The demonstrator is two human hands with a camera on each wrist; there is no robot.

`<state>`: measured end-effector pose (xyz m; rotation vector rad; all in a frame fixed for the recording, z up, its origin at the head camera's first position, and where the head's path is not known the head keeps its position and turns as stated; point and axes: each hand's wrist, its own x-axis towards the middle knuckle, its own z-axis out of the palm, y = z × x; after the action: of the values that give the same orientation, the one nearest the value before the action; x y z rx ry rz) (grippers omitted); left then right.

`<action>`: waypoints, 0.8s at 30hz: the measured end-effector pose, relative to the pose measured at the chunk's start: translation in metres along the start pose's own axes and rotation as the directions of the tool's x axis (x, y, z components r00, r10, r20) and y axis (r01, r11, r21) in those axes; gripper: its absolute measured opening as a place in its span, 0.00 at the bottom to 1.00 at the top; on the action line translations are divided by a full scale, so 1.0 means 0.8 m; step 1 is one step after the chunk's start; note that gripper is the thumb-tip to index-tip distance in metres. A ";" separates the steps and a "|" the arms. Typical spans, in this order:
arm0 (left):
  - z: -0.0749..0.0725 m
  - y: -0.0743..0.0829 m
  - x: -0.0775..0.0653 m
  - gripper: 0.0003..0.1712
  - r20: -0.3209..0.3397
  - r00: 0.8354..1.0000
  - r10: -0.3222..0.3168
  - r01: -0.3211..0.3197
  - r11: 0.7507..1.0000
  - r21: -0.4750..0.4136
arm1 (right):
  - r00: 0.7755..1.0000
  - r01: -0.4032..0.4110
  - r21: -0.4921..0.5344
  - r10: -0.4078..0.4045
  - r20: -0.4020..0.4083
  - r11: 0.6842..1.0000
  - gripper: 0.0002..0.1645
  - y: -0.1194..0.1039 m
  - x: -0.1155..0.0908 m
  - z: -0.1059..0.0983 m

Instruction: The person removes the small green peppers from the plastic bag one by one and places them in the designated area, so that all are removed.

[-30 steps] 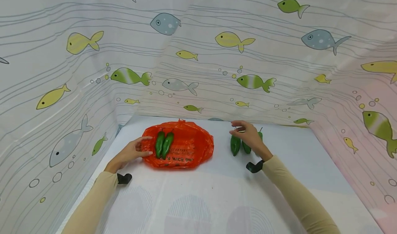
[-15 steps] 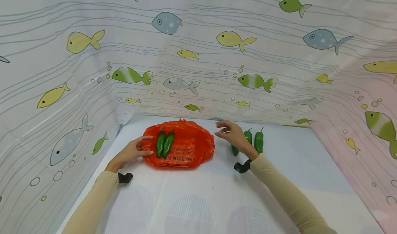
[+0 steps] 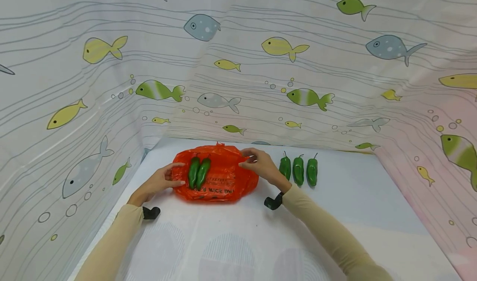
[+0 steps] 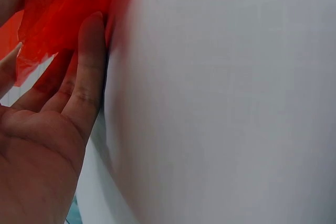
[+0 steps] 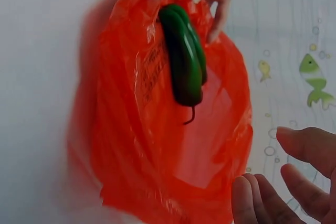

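An orange-red plastic bag [image 3: 223,169] lies spread on the table. Two green peppers [image 3: 202,173] rest side by side on it, left of its middle. My left hand [image 3: 158,181] touches the bag's left edge, fingers and thumb spread apart; in the left wrist view, fairly straight fingers [image 4: 90,66] lie against the thin plastic. Over the bag's right edge hovers my right hand [image 3: 264,165], thumb and fingers apart with nothing between them. Its fingertips [image 5: 244,198] appear beside the bag in the right wrist view; contact there is unclear.
Three more green peppers [image 3: 298,171] lie in a row on the table to the right, the nearest one partly behind my right hand. A fish-print curtain [image 3: 238,86] rises behind and at both sides. The white table [image 3: 231,243] extends in front of the bag.
My right hand has moved left from above the three peppers to the bag's right edge, bringing those peppers into view. My left hand has stayed at the bag's left edge.
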<state>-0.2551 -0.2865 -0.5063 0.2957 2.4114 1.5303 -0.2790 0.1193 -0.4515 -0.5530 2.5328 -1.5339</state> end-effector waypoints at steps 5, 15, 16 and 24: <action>-0.001 0.000 0.002 0.45 -0.016 1.000 -0.015 0.015 1.000 0.017 | 0.999 0.027 0.004 -0.027 0.020 1.000 0.32 -0.005 0.014 0.017; -0.003 0.000 0.003 0.45 -0.018 1.000 -0.023 0.023 1.000 0.021 | 0.997 0.030 -0.020 -0.028 0.072 0.999 0.29 -0.022 0.032 0.049; -0.003 0.000 0.003 0.45 -0.021 0.999 -0.028 0.029 0.999 0.016 | 0.996 0.028 -0.017 -0.027 0.082 0.999 0.29 -0.023 0.034 0.053; 0.000 0.000 0.001 0.45 -0.008 1.000 -0.030 0.030 1.000 0.001 | 0.993 -0.007 -0.048 0.013 0.119 0.999 0.33 -0.026 0.050 0.082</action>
<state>-0.2561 -0.2863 -0.5063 0.2531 2.4124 1.5203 -0.2918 0.0413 -0.4616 -0.6179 2.4839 -1.3963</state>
